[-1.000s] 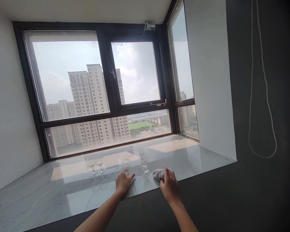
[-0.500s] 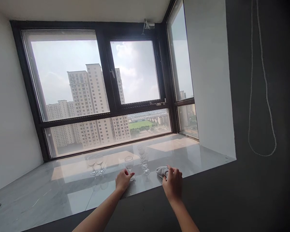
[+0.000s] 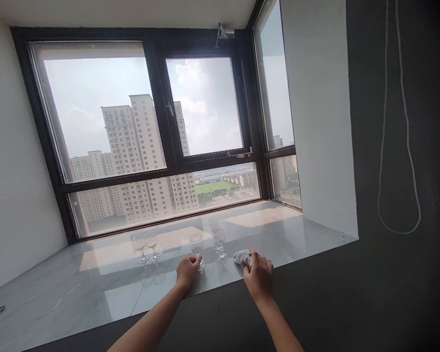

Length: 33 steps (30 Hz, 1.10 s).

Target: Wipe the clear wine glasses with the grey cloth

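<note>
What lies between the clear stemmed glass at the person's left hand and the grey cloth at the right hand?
In the head view, a cluster of clear stemmed glasses stands between the first glass and the grey cloth.

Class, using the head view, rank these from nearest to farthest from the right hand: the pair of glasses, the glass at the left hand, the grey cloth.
1. Grey cloth: touching the right hand.
2. Glass at the left hand: left of the cloth.
3. Pair of glasses: farther left.
</note>
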Each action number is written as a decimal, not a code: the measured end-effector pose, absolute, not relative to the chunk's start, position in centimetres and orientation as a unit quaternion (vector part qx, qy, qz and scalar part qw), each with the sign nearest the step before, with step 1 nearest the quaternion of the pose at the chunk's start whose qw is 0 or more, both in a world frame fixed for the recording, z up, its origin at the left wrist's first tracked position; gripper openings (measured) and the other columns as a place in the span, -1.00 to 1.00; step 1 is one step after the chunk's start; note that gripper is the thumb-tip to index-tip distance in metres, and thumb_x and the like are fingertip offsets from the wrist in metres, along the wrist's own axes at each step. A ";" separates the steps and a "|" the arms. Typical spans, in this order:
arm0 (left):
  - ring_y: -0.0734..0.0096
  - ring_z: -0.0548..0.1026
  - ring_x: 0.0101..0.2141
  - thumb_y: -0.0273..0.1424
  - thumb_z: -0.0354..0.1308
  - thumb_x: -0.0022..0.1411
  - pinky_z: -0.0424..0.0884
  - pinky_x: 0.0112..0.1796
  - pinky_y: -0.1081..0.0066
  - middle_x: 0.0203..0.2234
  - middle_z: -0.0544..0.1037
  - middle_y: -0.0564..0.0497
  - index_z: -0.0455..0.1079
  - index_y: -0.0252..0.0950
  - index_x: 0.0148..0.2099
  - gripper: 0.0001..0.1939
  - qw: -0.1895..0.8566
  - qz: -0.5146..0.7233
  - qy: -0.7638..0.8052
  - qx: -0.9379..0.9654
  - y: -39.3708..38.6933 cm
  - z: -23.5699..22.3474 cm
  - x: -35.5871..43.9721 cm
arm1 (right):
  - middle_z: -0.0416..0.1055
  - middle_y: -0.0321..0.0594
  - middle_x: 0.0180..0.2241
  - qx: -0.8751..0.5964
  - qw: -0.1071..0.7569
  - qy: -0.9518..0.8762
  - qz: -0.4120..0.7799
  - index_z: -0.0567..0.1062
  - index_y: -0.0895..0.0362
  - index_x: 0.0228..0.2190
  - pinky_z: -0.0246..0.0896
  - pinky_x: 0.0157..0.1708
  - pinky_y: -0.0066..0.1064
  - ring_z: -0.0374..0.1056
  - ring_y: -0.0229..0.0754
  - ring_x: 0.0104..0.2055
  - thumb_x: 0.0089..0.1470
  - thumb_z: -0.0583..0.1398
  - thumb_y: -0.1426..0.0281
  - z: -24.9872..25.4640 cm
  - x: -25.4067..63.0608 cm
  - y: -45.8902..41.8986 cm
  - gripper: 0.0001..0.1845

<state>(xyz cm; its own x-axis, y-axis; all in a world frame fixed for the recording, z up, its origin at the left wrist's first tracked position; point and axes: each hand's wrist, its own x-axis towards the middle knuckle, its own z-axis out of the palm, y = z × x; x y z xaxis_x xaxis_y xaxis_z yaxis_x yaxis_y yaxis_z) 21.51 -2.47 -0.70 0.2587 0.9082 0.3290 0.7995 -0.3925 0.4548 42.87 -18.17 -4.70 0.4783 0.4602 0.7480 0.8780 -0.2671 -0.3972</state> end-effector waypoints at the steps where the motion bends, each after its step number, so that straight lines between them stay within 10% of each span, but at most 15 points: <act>1: 0.34 0.52 -0.33 -0.14 -0.02 0.34 0.15 -0.35 0.47 -0.41 0.61 -0.01 0.46 -0.27 -0.54 -0.51 0.096 0.281 0.536 0.791 -2.6 -0.6 21.5 | 0.48 -0.11 -0.11 -0.753 0.416 -0.443 -0.252 0.26 0.12 0.04 -0.10 0.18 -0.10 0.36 -0.06 -0.03 0.13 0.08 0.52 -4.8 42.9 -18.1 -0.59; 12: 0.25 0.52 -0.13 -0.21 -0.03 0.33 0.25 -0.01 0.31 -0.18 0.60 -0.04 0.59 -0.20 -0.23 -0.63 0.040 0.272 0.450 0.850 -4.1 -0.3 21.9 | 0.56 -0.12 -0.19 -0.751 0.441 -0.430 -0.238 0.29 0.14 0.03 -0.13 0.22 -0.06 0.47 -0.09 -0.14 0.16 0.09 0.46 -6.0 43.6 -17.8 -0.62; 21: 0.08 0.09 0.34 -0.17 -0.29 0.44 -0.24 0.26 -0.24 0.35 0.21 0.01 0.20 -0.05 0.35 -0.46 0.020 0.106 0.458 0.882 -3.7 -0.9 23.2 | 0.56 -0.13 -0.22 -0.732 0.435 -0.429 -0.300 0.33 0.13 -0.03 -0.10 0.21 -0.08 0.47 -0.11 -0.22 0.18 0.07 0.45 -6.5 43.2 -17.8 -0.70; 33: 0.06 0.17 0.29 -0.10 -0.32 0.43 -0.06 0.24 -0.19 0.30 0.27 -0.10 0.25 -0.09 0.29 -0.45 0.011 0.120 0.469 0.875 -2.9 -1.3 23.1 | 0.53 -0.13 -0.29 -0.695 0.446 -0.430 -0.364 0.35 0.15 -0.04 0.05 0.10 -0.07 0.44 -0.09 -0.27 0.28 0.04 0.35 -7.5 43.2 -18.2 -0.75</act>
<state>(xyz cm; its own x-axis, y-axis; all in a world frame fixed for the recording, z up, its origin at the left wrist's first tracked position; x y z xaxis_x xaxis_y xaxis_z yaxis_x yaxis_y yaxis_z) 23.14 -2.94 -1.33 0.5318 0.8231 0.1992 0.8180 -0.5601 0.1309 43.16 -18.15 -7.51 0.3641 0.2732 0.8904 0.9233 -0.2312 -0.3067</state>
